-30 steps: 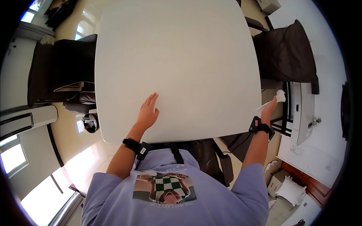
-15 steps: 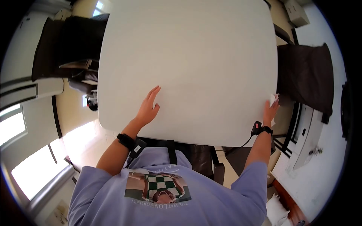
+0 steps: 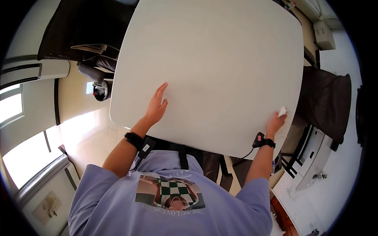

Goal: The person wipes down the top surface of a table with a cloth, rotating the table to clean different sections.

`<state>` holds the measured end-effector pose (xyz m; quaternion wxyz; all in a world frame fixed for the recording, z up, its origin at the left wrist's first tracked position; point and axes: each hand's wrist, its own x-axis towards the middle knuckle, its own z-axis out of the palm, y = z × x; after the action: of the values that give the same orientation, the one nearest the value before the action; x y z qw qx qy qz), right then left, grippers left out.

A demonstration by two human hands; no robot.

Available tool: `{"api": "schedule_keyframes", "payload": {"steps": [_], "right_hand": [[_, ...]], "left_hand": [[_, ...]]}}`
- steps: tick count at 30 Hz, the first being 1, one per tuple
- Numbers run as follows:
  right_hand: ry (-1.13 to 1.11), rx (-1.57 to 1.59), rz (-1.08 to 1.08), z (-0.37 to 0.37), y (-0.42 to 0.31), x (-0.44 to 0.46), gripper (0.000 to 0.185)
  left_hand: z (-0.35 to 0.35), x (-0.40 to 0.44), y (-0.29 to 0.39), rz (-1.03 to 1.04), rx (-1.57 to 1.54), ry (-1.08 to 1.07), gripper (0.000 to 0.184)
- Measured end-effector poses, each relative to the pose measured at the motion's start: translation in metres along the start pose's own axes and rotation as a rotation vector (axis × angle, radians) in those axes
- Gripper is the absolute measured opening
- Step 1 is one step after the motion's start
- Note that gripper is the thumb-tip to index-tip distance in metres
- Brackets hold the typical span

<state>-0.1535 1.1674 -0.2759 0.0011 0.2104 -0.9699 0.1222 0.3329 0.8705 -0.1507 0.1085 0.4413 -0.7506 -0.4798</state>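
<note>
In the head view, a large white table (image 3: pixel 208 67) with rounded corners stretches out in front of me. My left hand (image 3: pixel 156 105) is at its near left part, fingers extended and thumb apart, holding nothing. Near the table's right edge, my right hand (image 3: pixel 277 122) has its fingers closed on a crumpled white tissue (image 3: pixel 282 111). The tissue sticks out past the fingertips, low over the tabletop or against it. Each wrist wears a black strap with a small boxy device, one on the left (image 3: pixel 146 148) and one on the right (image 3: pixel 258 139).
A dark chair (image 3: pixel 327 102) stands against the table's right side. Dark seating (image 3: pixel 86 31) lies beyond the left edge, with a lined bin (image 3: pixel 102 91) on the floor below it. A small drawer unit (image 3: pixel 324 36) stands at the far right.
My right hand has moved inward from the table's right edge, with the tissue in it. The left hand stays in nearly the same spot. The whole view has turned slightly.
</note>
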Motion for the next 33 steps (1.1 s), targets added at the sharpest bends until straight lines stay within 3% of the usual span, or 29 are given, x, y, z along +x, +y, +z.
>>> {"api": "schedule_keyframes", "payload": {"steps": [5, 10, 13, 15, 19, 21, 25, 29, 31, 33], "right_hand": [[0.037, 0.023, -0.199, 0.016, -0.099, -0.049, 0.062], [-0.065, 0.062, -0.333, 0.024, -0.208, -0.104, 0.061], [-0.096, 0.113, -0.443, 0.03, -0.278, -0.139, 0.061], [-0.129, 0.124, -0.466, 0.03, -0.324, -0.16, 0.062], [-0.193, 0.135, -0.566, 0.038, -0.407, -0.199, 0.063], [-0.209, 0.148, -0.575, 0.042, -0.443, -0.214, 0.062], [-0.276, 0.154, -0.653, 0.052, -0.508, -0.245, 0.062], [-0.338, 0.193, -0.756, 0.056, -0.565, -0.277, 0.061], [-0.346, 0.24, -0.835, 0.058, -0.588, -0.294, 0.06], [-0.343, 0.235, -0.868, 0.058, -0.601, -0.306, 0.059]], "left_hand": [[-0.019, -0.001, -0.025, -0.014, -0.014, 0.054, 0.056], [-0.046, -0.006, -0.06, -0.036, -0.027, 0.123, 0.056], [-0.068, -0.01, -0.085, -0.051, 0.133, 0.212, 0.058], [-0.081, -0.016, -0.094, -0.329, 0.32, 0.323, 0.062], [-0.109, -0.022, -0.12, -0.526, 0.378, 0.396, 0.066], [-0.121, -0.028, -0.124, -0.666, 0.27, 0.326, 0.067], [-0.144, -0.035, -0.141, -0.614, 0.261, 0.24, 0.067], [-0.166, -0.035, -0.139, -0.563, 0.002, 0.282, 0.067], [-0.177, -0.037, -0.144, -0.606, -0.104, 0.201, 0.065], [-0.17, -0.04, -0.171, -0.622, -0.15, 0.285, 0.062]]}}
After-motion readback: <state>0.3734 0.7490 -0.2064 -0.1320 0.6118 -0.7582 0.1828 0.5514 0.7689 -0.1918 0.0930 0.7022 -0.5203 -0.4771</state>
